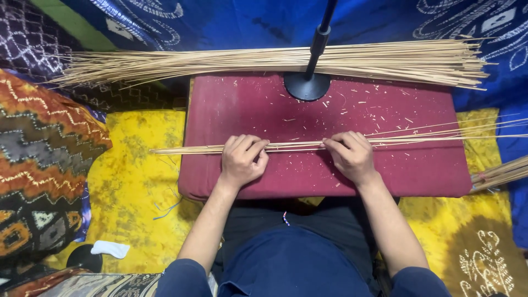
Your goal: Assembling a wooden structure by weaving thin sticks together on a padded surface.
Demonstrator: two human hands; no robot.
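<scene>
Across the maroon cushion (330, 110), thin sticks (291, 146) run nine to three o'clock, pinched by left hand (242, 159) and right hand (349, 157).

We sit behind cushion (330, 110), legs under its near edge. Few sticks (297, 146) lie crosswise on cushion, ends past both sides. Left hand (242, 159) on sticks left of centre; right hand (352, 155) on them right of centre. Stand base (307, 86) at cushion's far edge, pole rising. Big bundle (275, 61) lies crosswise beyond cushion. Another bundle (500, 173) right of cushion. Cloth (137, 176) under cushion, spreading left.
</scene>
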